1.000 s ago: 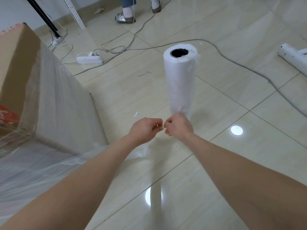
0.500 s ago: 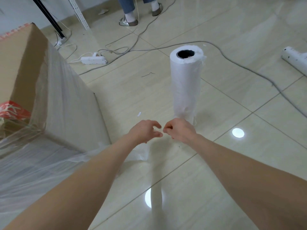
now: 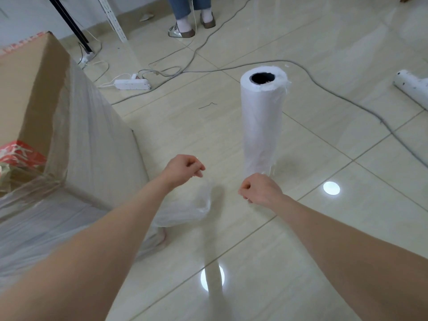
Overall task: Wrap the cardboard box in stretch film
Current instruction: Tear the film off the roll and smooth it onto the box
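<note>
A large cardboard box [image 3: 30,93] stands on the floor at the left, its side and near face covered in stretch film [image 3: 92,144]. A loose tail of that film [image 3: 199,202] hangs from my left hand [image 3: 185,167], whose curled fingers pinch it. An upright white roll of stretch film [image 3: 261,126] stands on the tiles right of centre. My right hand [image 3: 259,191] is just in front of the roll's base, fingers curled and pinching a small end of film. The two hands are apart, with a gap of bare floor between them.
A white power strip [image 3: 132,84] and grey cables [image 3: 347,100] lie on the tiled floor behind. A person's feet [image 3: 185,31] stand at the back. A white tube [image 3: 412,89] lies at the right edge. A black pole [image 3: 69,24] and a white rail [image 3: 113,22] lean at the back left.
My hands, which met in front of the roll, have pulled apart, left hand to the left, right hand toward me. The film between them has parted.
</note>
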